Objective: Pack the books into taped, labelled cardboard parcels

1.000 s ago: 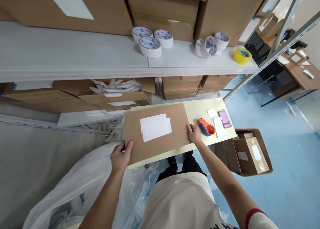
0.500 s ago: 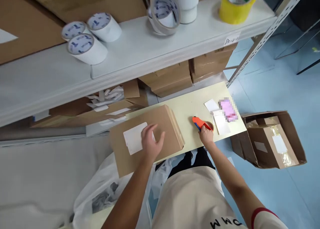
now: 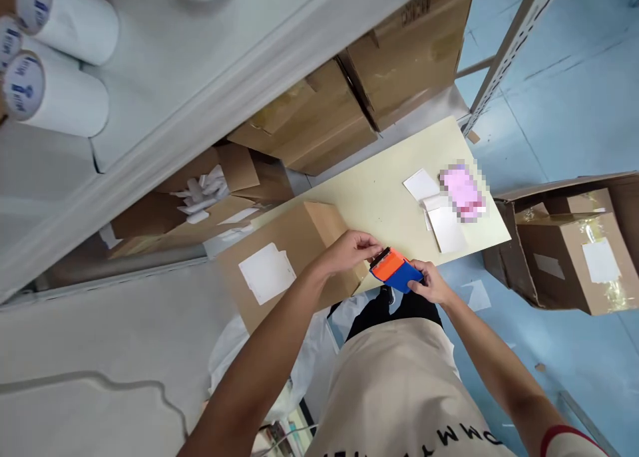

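Above the table's front edge, my right hand (image 3: 430, 281) grips an orange and blue tape dispenser (image 3: 397, 269) by its blue side. The dispenser is tilted, its dark toothed edge turned to the left. At that edge, the fingertips of my left hand (image 3: 357, 249) are pinched together; what lies between them is too small to make out. Below and behind my left hand is a brown cardboard box (image 3: 312, 234) with a white label (image 3: 267, 273) on its face. The label has an uneven outline.
White paper slips (image 3: 446, 227) and a blurred pink item (image 3: 463, 191) lie on the pale table (image 3: 372, 184). A shelf (image 3: 200, 64) with white rolls (image 3: 62, 91) overhangs the left. An open carton (image 3: 504, 244) holding boxes stands on the floor at right.
My right hand has lifted the tape dispenser off the table and turned it. My left hand has left the label and moved right to the dispenser's toothed edge. The view has shifted.
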Motion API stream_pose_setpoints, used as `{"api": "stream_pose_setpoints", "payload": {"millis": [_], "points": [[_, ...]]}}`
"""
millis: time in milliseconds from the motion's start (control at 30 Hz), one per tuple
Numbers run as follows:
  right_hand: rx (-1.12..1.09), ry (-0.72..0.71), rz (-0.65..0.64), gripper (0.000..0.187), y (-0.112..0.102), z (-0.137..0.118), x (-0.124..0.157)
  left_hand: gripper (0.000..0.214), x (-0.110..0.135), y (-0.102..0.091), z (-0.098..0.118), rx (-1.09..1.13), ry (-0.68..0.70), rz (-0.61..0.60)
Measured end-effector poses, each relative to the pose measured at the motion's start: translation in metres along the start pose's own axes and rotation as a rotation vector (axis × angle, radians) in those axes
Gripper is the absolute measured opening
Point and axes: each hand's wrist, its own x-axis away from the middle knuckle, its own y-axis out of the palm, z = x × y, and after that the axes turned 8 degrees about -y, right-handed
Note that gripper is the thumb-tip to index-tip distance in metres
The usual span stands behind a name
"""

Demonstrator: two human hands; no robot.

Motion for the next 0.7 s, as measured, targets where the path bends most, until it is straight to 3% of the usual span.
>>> {"api": "stream_pose_setpoints", "payload": {"millis": [100, 167, 300, 400, 567, 700], "points": [[-0.134, 0.040, 0.104, 0.041, 0.009, 0.015, 0.003, 0.027, -0.008, 0.004, 0.011, -0.172, -0.053, 0.096], [-0.232, 0.105, 0.242, 0.053, 0.019, 0.025, 0.003, 0.025, -0.015, 0.005, 0.018, -0.369, -0.103, 0.150], [-0.459, 0.304, 0.450, 0.065, 0.049, 0.044, 0.009, 0.025, -0.036, 0.007, 0.021, -0.754, -0.269, 0.034], [-0.603, 0.420, 0.476, 0.065, 0.075, 0.058, 0.022, 0.029, -0.051, 0.001, 0.008, -0.929, -0.376, -0.078], [-0.741, 0.557, 0.418, 0.065, 0.111, 0.081, 0.046, 0.031, -0.063, -0.018, -0.016, -1.166, -0.503, -0.094], [-0.774, 0.591, 0.394, 0.065, 0.124, 0.090, 0.049, 0.024, -0.061, -0.017, -0.025, -1.379, -0.501, -0.069]]}}
